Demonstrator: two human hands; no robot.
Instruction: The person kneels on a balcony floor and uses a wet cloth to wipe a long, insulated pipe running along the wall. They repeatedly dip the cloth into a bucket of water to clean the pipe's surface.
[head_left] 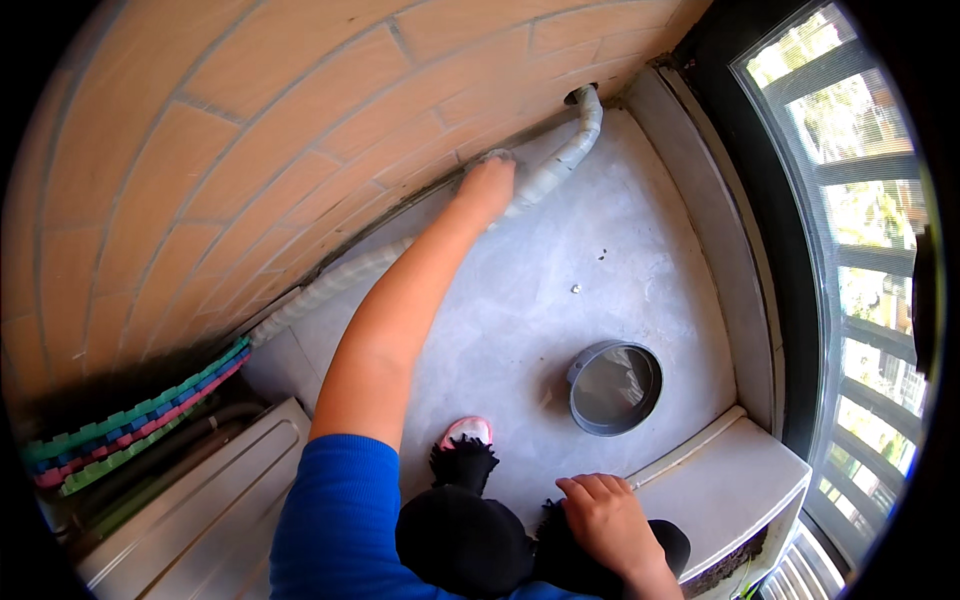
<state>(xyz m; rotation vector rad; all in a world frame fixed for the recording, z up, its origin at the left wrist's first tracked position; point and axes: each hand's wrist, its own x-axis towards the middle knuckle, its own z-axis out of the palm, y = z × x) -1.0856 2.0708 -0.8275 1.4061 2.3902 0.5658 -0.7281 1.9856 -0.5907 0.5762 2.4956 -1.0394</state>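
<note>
- My left hand (487, 185) is stretched out to the grey corrugated hose (560, 160) where it meets the brick wall (220, 140) — grip pressed on something small and grey beside the hose; closed or not, I cannot tell.
- My right hand (605, 520) is curled loosely on my dark knee, holding nothing.
- Risk: a hard push could, I judge, tug the hose from its wall hole.
- Open drain pipe (615, 388) lies well clear of the hose; bare concrete floor (600, 260) between — room to move.

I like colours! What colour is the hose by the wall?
Pale grey hose, head view.
</note>
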